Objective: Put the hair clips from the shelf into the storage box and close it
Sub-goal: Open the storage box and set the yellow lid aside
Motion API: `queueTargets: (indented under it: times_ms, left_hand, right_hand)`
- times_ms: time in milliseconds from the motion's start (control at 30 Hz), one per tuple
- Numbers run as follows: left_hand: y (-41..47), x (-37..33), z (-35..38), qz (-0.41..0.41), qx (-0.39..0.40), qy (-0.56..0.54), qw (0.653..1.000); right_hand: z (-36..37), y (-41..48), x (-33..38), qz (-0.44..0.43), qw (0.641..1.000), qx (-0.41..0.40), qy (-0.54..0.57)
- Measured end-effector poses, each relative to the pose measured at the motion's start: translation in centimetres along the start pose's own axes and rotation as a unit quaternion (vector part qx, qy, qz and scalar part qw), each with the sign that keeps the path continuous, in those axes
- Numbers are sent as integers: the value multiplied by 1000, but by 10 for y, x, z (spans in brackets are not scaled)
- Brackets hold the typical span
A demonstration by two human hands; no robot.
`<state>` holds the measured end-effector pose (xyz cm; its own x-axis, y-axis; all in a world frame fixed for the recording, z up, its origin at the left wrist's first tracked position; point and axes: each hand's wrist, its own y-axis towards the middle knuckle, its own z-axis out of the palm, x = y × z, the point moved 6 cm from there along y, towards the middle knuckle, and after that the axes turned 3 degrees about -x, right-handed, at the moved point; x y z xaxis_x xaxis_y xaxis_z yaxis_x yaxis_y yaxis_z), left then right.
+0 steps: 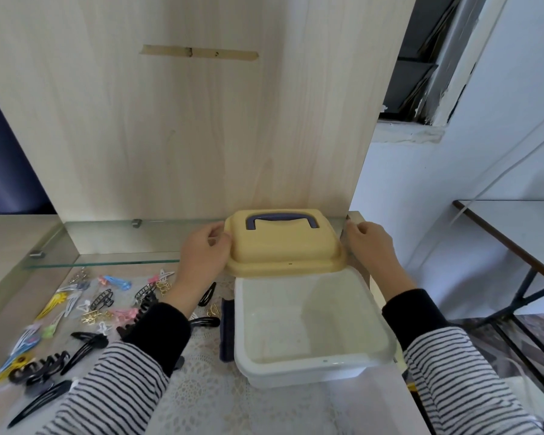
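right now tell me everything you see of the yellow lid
The yellow lid looks like plastic, a rounded rectangle with a raised top, a flared rim and a grey-blue handle folded flat. It is off the white box, held level over the box's far edge. The left hand grips its left side, the right hand its right.

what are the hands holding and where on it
The yellow plastic lid with a grey-blue handle: left hand grips its left edge, right hand its right edge.
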<state>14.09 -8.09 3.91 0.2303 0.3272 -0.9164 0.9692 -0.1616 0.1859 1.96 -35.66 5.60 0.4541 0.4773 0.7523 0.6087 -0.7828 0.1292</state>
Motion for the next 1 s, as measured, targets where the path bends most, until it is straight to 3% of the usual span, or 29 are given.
queueTargets:
  times_ms: [167, 300, 433, 633, 1000]
  left_hand:
    - [-38, 18, -7, -10, -54, -70, 996]
    - [-69, 34, -4, -68, -32, -102, 992]
    - [-90, 38, 8, -114, 37, -133, 984]
    - [-100, 31, 18, -125, 80, -160, 976]
    - [-109, 17, 12, -120, 80, -205, 968]
  right_hand:
    - [-17, -25, -28, -11, 999, -18, 25]
    - [-14, -46, -53, -1, 997, 49, 56]
    - [-7, -69, -65, 18, 987, 112, 115]
    - [-9, -84, -61, 51, 973, 127, 186]
    - [-12, -94, -45, 28, 972, 151, 180]
